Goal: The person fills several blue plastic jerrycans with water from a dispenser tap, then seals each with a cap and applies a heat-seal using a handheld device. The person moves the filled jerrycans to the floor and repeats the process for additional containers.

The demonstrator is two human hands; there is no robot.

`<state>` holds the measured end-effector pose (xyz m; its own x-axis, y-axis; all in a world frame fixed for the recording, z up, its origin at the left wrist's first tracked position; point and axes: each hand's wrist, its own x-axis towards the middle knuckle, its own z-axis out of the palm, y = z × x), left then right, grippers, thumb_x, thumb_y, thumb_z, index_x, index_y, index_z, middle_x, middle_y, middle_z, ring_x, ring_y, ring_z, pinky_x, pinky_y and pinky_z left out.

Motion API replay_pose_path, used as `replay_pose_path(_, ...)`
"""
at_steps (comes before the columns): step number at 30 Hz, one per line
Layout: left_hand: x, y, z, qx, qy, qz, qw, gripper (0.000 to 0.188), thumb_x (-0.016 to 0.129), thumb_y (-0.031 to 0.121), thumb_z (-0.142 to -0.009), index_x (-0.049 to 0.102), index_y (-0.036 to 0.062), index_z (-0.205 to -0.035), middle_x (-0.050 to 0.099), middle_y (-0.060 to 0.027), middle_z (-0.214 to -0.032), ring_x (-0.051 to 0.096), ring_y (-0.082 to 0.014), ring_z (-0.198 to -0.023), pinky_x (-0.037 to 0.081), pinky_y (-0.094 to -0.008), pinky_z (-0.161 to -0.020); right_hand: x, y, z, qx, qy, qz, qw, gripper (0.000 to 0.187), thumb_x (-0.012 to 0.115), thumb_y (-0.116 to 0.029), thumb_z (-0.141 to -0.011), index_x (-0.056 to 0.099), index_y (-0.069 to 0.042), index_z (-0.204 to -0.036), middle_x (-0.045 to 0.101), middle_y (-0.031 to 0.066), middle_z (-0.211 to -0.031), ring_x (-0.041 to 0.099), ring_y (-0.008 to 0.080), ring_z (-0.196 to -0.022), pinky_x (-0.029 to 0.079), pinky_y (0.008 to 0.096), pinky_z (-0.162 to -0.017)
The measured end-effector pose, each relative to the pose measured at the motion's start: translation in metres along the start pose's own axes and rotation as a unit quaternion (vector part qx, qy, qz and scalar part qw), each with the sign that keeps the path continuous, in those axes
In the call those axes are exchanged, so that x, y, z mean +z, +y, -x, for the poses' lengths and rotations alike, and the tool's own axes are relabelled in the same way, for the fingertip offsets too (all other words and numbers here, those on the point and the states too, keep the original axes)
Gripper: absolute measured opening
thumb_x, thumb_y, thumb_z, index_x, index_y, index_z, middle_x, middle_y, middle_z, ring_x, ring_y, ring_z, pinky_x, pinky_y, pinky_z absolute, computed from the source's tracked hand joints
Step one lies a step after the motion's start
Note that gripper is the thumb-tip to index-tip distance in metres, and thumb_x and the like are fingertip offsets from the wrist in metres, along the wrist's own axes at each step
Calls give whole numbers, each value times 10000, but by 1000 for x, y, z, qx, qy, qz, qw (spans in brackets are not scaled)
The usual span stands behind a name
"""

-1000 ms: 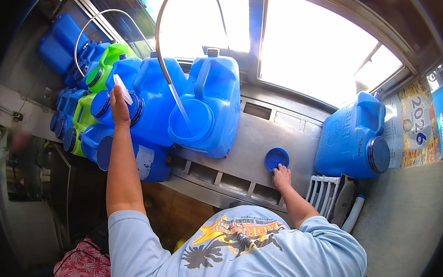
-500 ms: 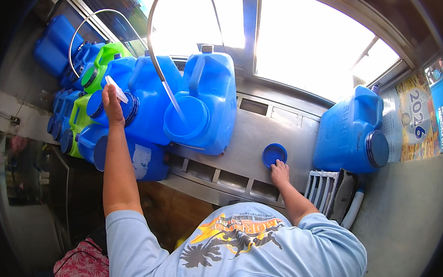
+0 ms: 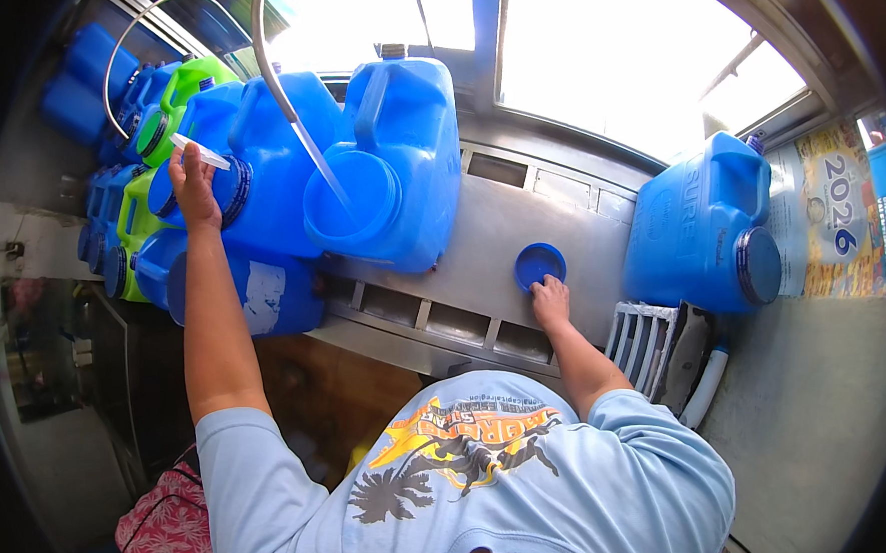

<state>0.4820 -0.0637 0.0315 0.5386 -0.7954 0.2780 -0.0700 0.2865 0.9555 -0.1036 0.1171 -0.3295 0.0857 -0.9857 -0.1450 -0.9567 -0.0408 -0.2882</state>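
Observation:
My left hand point(image 3: 195, 194) is raised beside the blue jugs at the left, its fingers on a thin, flat white piece point(image 3: 204, 153) whose kind I cannot make out. Just behind it is the dark ridged cap point(image 3: 236, 190) of a blue jug point(image 3: 282, 175). My right hand point(image 3: 552, 302) grips the near rim of a round blue cap point(image 3: 541, 265), hollow side up, on the steel counter point(image 3: 490, 219). Between my hands stands an uncapped blue jug point(image 3: 422, 167), its wide mouth facing me. A clear-ended hose point(image 3: 319, 163) reaches into that mouth.
Several blue and green jugs point(image 3: 137, 217) crowd the left side. A capped blue jug point(image 3: 696, 228) stands at the counter's right end, near a white slatted grille point(image 3: 645, 346) and a white pipe point(image 3: 707, 391). Rectangular slots point(image 3: 455, 323) line the counter's front edge. Bright windows point(image 3: 632, 56) lie beyond.
The view has shifted, so the jugs and counter appear higher and slightly left. The white piece in my left hand has tilted flatter. My right hand stays at the blue cap.

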Motion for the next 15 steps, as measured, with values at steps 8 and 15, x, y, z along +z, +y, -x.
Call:
replay_pose_path(8, -2, -3, -3, -1, -5, -5, 1000, 829, 714, 510, -934, 345, 4, -1477, 512, -168, -1350, 549, -286, -1264, 407, -422, -1109, 5, -23, -26, -84, 14, -4, 996, 241, 542, -187, -893, 766, -141, -967, 630, 129, -1119, 575, 308, -1137, 439, 460, -973)
replay_pose_path(15, -5, -4, -4, 0, -28, -8, 1000, 822, 694, 509, -950, 338, -1, -1487, 509, -179, -1357, 541, -295, -1273, 399, -424, -1116, -4, -73, -45, -180, -20, -36, 983, 234, 548, -145, -884, 767, -132, -967, 639, 116, -1124, 571, 293, -1154, 443, 439, -979)
